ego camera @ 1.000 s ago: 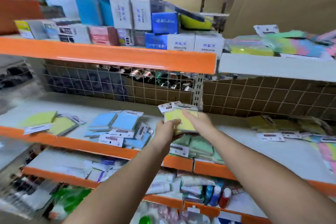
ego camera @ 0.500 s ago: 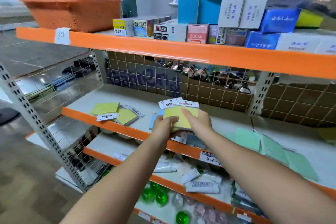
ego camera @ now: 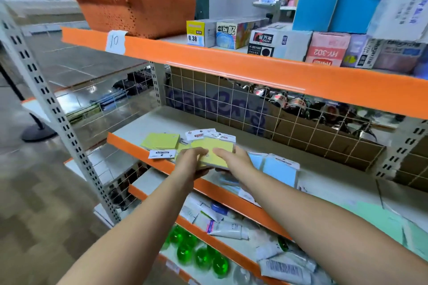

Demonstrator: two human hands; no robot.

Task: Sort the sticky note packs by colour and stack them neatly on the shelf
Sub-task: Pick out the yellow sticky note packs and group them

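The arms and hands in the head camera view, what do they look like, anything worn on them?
Both forearms are bare up to the frame's edge: no sleeves show. The left hand and right hand wear no gloves, and no watch, bracelet or ring is visible. Fingers are slim, with short nails.

Our left hand [ego camera: 193,161] and right hand [ego camera: 234,159] cover the lower edge of the held stack of yellow sticky note packs [ego camera: 214,151], so we cannot count its packs. Our right forearm hides part of the pale blue sticky note packs [ego camera: 279,170]. The flat mint-green packs [ego camera: 379,220] run off the right edge, blurred. Print on the white header cards [ego camera: 209,134] is too small to read.
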